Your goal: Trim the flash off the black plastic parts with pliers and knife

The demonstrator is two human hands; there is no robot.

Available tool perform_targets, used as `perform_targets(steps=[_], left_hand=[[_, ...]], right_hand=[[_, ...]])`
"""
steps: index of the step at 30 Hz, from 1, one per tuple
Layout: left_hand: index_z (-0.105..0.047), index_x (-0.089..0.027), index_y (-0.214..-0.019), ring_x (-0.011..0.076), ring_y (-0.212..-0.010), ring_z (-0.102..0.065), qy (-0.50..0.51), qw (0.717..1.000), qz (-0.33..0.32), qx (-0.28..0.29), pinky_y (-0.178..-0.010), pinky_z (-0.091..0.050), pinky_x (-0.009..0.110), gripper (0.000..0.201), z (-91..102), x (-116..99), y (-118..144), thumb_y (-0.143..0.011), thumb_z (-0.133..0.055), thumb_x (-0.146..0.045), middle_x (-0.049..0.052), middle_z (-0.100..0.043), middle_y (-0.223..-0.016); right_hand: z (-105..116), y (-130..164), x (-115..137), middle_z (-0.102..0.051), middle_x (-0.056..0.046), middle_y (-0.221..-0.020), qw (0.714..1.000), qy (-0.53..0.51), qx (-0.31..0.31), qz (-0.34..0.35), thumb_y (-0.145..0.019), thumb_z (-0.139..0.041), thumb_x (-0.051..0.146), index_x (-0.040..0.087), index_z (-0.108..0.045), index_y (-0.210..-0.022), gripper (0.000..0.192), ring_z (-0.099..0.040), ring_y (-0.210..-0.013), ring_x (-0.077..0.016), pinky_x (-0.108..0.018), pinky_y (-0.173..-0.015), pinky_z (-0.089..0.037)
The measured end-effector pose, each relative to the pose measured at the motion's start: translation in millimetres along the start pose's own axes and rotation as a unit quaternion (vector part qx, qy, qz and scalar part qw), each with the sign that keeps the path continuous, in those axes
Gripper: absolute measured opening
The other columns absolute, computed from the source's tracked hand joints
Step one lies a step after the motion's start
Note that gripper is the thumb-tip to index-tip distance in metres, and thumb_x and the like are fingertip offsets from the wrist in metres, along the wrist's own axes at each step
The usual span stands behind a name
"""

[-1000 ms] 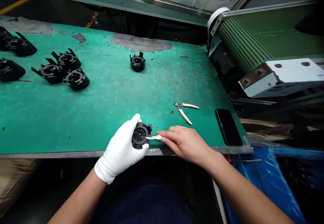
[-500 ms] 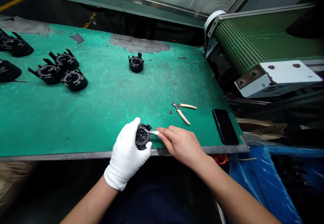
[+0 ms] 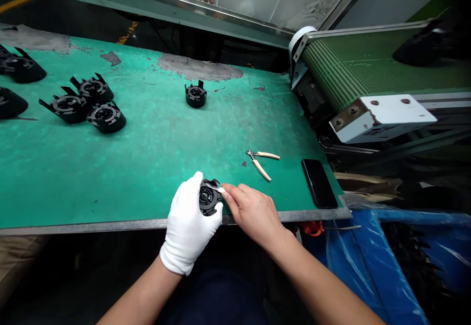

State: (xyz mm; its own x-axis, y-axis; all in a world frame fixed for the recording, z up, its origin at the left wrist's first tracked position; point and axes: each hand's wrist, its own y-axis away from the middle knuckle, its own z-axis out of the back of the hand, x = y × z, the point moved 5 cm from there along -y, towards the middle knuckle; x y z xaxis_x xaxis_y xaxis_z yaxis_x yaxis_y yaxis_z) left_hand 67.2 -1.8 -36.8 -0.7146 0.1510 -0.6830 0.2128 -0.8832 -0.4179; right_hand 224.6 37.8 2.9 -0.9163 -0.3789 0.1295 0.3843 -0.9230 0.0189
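In a white glove, my left hand wraps round a round black plastic part just above the table's front edge. Ridged rings and a centre boss show on its upturned face; the rest is hidden in the palm. My bare right hand pinches a small thin blade with a white grip, most of it covered by the fingers. The blade's metal end lies against the upper rim of the part. Beyond my right hand, cutting pliers with cream handles lie spread on the table.
Several black housings with upright tabs stand left on the green table; one black housing stands farther back. At right are a phone, a conveyor carrying a dark piece, and a blue bin holding black parts.
The blade has shifted up along the part's rim, and my right hand has come closer to my left. The camera view has turned slightly; more of the conveyor's dark piece shows.
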Motion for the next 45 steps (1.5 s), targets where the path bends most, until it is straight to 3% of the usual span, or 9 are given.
perform_targets(steps=[2, 7, 10, 13, 20, 24, 28, 32, 45], left_hand=[[-0.032, -0.014, -0.151, 0.0267, -0.136, -0.049, 0.013, 1.000, -0.006, 0.018, -0.118, -0.043, 0.043, 0.078, 3.9, 3, -2, -0.083, -0.068, -0.031, 0.014, -0.051, -0.144], [-0.017, -0.023, -0.158, 0.0226, -0.149, -0.031, 0.062, 0.979, -0.048, 0.190, -0.127, -0.029, 0.043, 0.080, 29.6, 20, -21, -0.090, -0.058, -0.025, 0.006, -0.029, -0.162], [-0.016, -0.029, -0.158, 0.0210, -0.150, -0.030, 0.063, 0.972, -0.018, 0.226, -0.127, -0.028, 0.041, 0.083, 41.6, 29, -30, -0.088, -0.062, -0.027, 0.001, -0.025, -0.164], [-0.014, -0.031, -0.157, 0.0200, -0.149, -0.031, 0.047, 0.972, -0.012, 0.229, -0.127, -0.029, 0.041, 0.091, 36.8, 31, -31, -0.085, -0.068, -0.030, 0.000, -0.026, -0.164], [-0.008, -0.028, -0.158, 0.0194, -0.152, -0.025, 0.033, 0.974, -0.040, 0.222, -0.128, -0.027, 0.041, 0.088, 23.9, 31, -22, -0.091, -0.065, -0.035, 0.004, -0.023, -0.164], [-0.008, -0.028, -0.158, 0.0201, -0.152, -0.025, 0.033, 0.974, -0.040, 0.219, -0.128, -0.027, 0.041, 0.087, 24.8, 33, -21, -0.092, -0.063, -0.035, 0.005, -0.023, -0.164], [-0.010, -0.026, -0.158, 0.0210, -0.151, -0.026, 0.037, 0.975, -0.040, 0.214, -0.128, -0.028, 0.041, 0.085, 23.1, 33, -19, -0.093, -0.063, -0.039, 0.006, -0.025, -0.164], [-0.009, -0.026, -0.158, 0.0212, -0.152, -0.025, 0.037, 0.975, -0.044, 0.217, -0.128, -0.027, 0.042, 0.085, 23.2, 33, -18, -0.094, -0.062, -0.042, 0.006, -0.024, -0.164], [-0.010, -0.026, -0.158, 0.0210, -0.151, -0.026, 0.038, 0.974, -0.047, 0.220, -0.128, -0.027, 0.042, 0.085, 24.3, 34, -18, -0.093, -0.063, -0.041, 0.006, -0.025, -0.164]], right_hand=[[-1, 1, -3, -0.072, 0.000, -0.099, 0.998, -0.055, 0.015, 0.003, -0.106, -0.033, 0.046, 0.035, -0.063, -0.124, 0.037, -0.068, -0.091, -0.0184, -0.030, -0.070, -0.043], [1, 14, -11, -0.071, 0.003, -0.076, 0.977, -0.173, 0.121, -0.001, -0.106, -0.031, 0.043, 0.031, -0.063, -0.117, 0.037, -0.067, -0.074, -0.0175, -0.030, -0.067, -0.045], [5, 20, -2, -0.074, -0.002, -0.105, 0.973, -0.195, 0.116, 0.046, -0.106, -0.035, 0.037, 0.029, -0.062, -0.123, 0.033, -0.068, -0.095, -0.0192, -0.033, -0.082, -0.051], [3, 22, 8, -0.071, -0.006, -0.120, 0.976, -0.182, 0.100, 0.065, -0.105, -0.038, 0.033, 0.027, -0.058, -0.134, 0.036, -0.067, -0.107, -0.0209, -0.035, -0.094, -0.052], [-4, 22, 20, -0.074, -0.007, -0.109, 0.975, -0.156, 0.143, 0.064, -0.105, -0.036, 0.033, 0.027, -0.056, -0.137, 0.038, -0.071, -0.096, -0.0223, -0.034, -0.084, -0.056], [1, 19, 22, -0.075, -0.008, -0.111, 0.975, -0.154, 0.140, 0.083, -0.104, -0.039, 0.031, 0.026, -0.059, -0.136, 0.037, -0.071, -0.101, -0.0228, -0.035, -0.090, -0.055], [2, 17, 20, -0.075, -0.009, -0.109, 0.978, -0.142, 0.137, 0.065, -0.104, -0.038, 0.032, 0.026, -0.057, -0.138, 0.039, -0.071, -0.098, -0.0234, -0.035, -0.087, -0.056], [1, 13, 22, -0.074, -0.007, -0.114, 0.969, -0.156, 0.171, 0.085, -0.105, -0.037, 0.032, 0.026, -0.058, -0.135, 0.037, -0.070, -0.104, -0.0236, -0.036, -0.092, -0.054], [2, 4, 28, -0.073, -0.006, -0.103, 0.976, -0.102, 0.172, 0.091, -0.105, -0.035, 0.033, 0.027, -0.058, -0.131, 0.035, -0.070, -0.093, -0.0223, -0.033, -0.077, -0.050]])
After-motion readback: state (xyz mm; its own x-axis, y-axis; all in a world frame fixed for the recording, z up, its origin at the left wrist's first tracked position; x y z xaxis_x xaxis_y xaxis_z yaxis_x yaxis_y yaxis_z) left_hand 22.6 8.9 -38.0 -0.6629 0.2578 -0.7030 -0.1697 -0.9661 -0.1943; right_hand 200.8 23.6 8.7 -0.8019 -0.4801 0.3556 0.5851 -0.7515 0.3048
